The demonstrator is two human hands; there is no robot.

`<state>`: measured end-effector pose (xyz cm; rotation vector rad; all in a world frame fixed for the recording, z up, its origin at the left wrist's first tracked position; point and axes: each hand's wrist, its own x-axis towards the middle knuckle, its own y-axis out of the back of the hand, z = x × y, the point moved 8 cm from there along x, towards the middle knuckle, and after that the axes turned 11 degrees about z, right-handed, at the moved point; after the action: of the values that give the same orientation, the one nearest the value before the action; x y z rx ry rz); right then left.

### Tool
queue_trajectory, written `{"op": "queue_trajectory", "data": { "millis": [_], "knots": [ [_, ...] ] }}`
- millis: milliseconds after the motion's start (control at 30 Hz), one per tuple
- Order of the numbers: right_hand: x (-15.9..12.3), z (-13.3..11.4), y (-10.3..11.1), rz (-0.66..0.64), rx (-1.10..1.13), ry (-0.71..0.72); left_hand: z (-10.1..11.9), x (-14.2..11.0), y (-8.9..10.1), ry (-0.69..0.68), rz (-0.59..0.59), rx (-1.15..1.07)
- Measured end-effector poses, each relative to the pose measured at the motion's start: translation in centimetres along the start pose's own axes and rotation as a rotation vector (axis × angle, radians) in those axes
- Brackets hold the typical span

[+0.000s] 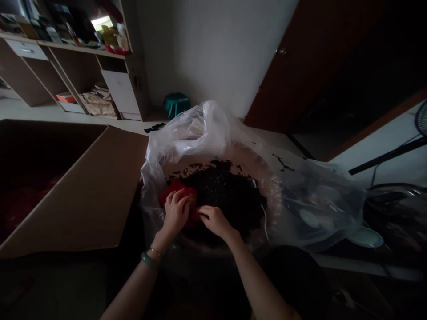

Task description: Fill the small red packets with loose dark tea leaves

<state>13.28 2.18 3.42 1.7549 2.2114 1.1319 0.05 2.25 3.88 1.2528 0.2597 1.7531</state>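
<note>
A small red pouch (178,186), cloth-like, is between my hands at the left side of a wide round container. My left hand (177,208), with a bracelet and a green bangle at the wrist, lies over the pouch with its fingers curled on it. The fingers of my right hand (213,218) pinch the pouch's right edge. A heap of dark, loose, shredded-looking material (227,191) fills the container below. Clear plastic sheeting (200,124) lines the container and hangs over its rim. A white strip (265,222) lies on the heap's right edge.
An open cardboard box (96,191) with red contents stands at the left. More clear plastic (320,204) spreads to the right, near a fan (422,118). Behind are a desk (80,49), a green covered object (176,104) and a brown door (300,66).
</note>
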Motion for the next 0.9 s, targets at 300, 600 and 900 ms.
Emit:
{"op": "queue_trajectory", "data": {
  "millis": [300,600,900],
  "knots": [
    [-0.5,-4.0,7.8,0.564,-0.076,0.13,6.2,2.1,2.6,-0.324,-0.021,-0.311],
    [-1.7,-5.1,7.8,0.542,-0.1,0.109,6.9,1.4,1.8,-0.315,0.003,-0.291],
    [-2.3,-1.7,9.6,0.659,-0.072,-0.166,7.3,1.6,0.6,-0.34,-0.068,-0.086]
  ]
}}
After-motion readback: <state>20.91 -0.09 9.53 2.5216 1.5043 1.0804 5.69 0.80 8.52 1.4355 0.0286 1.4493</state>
